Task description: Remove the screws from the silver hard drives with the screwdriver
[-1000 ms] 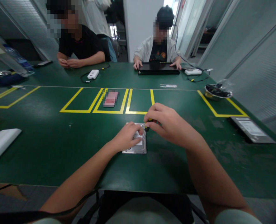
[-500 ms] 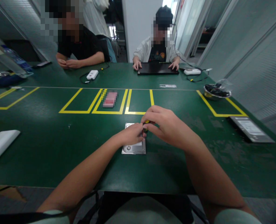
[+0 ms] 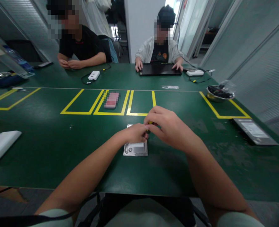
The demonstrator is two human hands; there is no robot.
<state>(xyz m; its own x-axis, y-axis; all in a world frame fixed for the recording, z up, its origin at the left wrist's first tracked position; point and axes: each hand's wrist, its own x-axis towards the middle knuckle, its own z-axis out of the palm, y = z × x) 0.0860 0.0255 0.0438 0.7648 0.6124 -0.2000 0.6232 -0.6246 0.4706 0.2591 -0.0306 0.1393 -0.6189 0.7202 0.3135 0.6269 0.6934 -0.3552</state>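
Observation:
A silver hard drive (image 3: pixel 135 150) lies flat on the green table in front of me, its far part covered by my left hand. Over the drive's right edge stands a small screwdriver (image 3: pixel 148 130) with a black-and-yellow handle, mostly hidden by fingers; its tip cannot be seen. My right hand (image 3: pixel 167 126) is closed round the handle from the right with thumb and fingers. My left hand (image 3: pixel 136 133) reaches across the drive, its fingers curled and pinched at the lower part of the screwdriver, against the right fingertips.
A second drive (image 3: pixel 255 130) lies at the right, below a bowl of dark items (image 3: pixel 219 94). Yellow tape outlines (image 3: pixel 75 113) mark the table, with a pink blurred item (image 3: pixel 111 100) inside one. A white object (image 3: pixel 3 148) lies left. Two people sit opposite, one holding a black panel (image 3: pixel 160 69).
Both hands stay at the drive's right edge. The right fingers have shifted slightly and cover more of the screwdriver's handle; the left hand has moved up a little. The drive lies still.

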